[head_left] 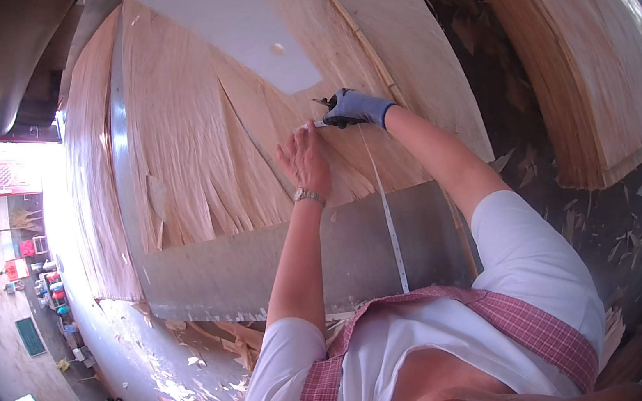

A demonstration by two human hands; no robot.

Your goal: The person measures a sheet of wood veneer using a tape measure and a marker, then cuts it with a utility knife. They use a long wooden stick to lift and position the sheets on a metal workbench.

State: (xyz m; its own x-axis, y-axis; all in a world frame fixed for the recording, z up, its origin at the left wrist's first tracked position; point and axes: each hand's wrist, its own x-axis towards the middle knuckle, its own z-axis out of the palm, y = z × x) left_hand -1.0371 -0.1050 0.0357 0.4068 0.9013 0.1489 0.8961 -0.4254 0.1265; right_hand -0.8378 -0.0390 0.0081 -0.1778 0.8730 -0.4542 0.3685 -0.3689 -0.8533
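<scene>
Wood veneer sheets (186,129) cover the work table, their near edges ragged and split. My left hand (304,160), bare with a watch at the wrist, lies on the veneer with fingers stretched out. Its fingertips touch a short white strip (317,124) that reaches across to the other hand. My right hand (359,107), in a blue-grey glove with dark fingers, is closed just right of it. A small dark tool (320,102) pokes out of that grip; its kind is unclear. Below the glove a pale strip with marks (393,231) runs toward my body.
A translucent whitish sheet (254,28) lies over the far veneer. Along the right runs a thin wooden strip (348,18). A thick veneer stack (572,105) stands farther right, with scraps (631,220) on the floor. The table's grey front (264,263) shows nearest me.
</scene>
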